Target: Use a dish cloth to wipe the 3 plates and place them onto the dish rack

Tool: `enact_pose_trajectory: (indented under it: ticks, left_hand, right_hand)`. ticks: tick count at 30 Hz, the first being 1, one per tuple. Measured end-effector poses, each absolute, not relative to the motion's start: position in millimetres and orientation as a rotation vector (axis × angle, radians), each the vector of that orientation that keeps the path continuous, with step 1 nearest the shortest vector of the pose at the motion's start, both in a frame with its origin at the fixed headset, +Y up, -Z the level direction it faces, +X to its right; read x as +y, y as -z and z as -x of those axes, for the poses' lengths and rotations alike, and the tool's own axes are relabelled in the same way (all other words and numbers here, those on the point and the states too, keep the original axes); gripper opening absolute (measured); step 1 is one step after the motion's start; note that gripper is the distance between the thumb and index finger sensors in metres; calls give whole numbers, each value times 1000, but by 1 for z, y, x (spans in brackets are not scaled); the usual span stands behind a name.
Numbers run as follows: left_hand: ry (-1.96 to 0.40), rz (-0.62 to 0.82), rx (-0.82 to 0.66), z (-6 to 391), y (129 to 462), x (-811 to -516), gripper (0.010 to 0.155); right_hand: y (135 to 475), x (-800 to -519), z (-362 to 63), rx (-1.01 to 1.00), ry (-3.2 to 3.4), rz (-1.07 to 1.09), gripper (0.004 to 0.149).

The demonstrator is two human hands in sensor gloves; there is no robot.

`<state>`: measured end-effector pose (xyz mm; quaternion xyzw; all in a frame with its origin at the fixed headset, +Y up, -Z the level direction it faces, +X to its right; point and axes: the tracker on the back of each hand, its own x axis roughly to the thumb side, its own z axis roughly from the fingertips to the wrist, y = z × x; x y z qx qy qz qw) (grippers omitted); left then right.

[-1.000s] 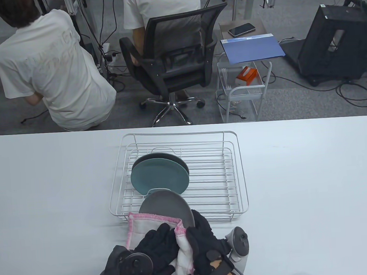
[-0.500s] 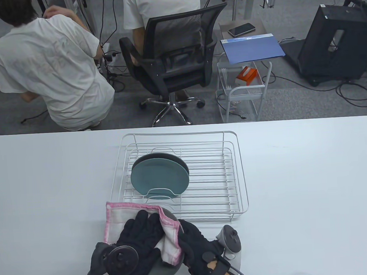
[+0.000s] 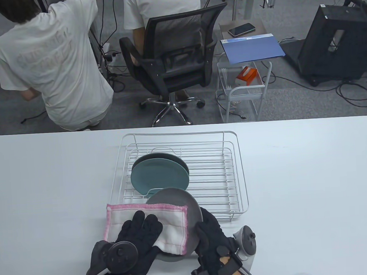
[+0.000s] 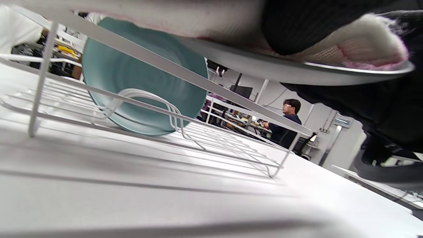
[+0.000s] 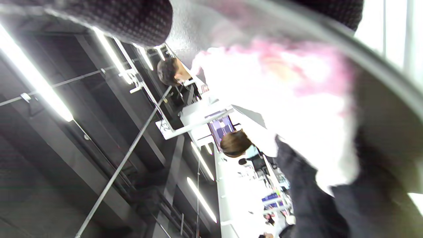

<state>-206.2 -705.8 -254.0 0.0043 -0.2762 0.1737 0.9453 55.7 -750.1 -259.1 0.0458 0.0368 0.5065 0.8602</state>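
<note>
The left hand [image 3: 137, 238] lies with fingers spread flat on the dish cloth [image 3: 152, 227], pressing it against the face of the grey plate [image 3: 178, 200]; it pinches nothing. The right hand [image 3: 212, 239] curls round the plate's right rim and holds it tilted above the tabletop [image 3: 299, 182], just in front of the dish rack [image 3: 236, 171]. The left wrist view shows the plate's underside clear of the surface, with the cloth bunched over its edge.

Inside the rack, the teal plate [image 3: 159, 176] stands on edge in the wire holder, and a dark plate [image 3: 159, 156] sits close behind it.

The grey plate looks like glazed ceramic: stiff, fairly heavy for one hand, smooth enough to slip, and likely to chip if knocked against the wire. A hold at the rim, thumb on one face and fingers behind, seems the safest place. The cloth is soft and limp, so it probably needs flat pressure to stay spread. This looks like the last plate still being wiped.
</note>
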Motion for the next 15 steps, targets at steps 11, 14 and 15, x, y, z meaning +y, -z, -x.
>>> enact_pose_trajectory:
  ticks: [11, 14, 15]
  left_hand:
    - [-381, 98, -762, 177, 239, -709, 57]
    - [-370, 91, -786, 171, 235, -709, 56]
    - [-364, 86, -790, 170, 234, -709, 56]
  right_hand:
    - [259, -751, -58, -9, -1067, -77, 63]
    - [258, -752, -48, 23, -1086, -116, 63]
    - [257, -753, -45, 34, -1094, -129, 63]
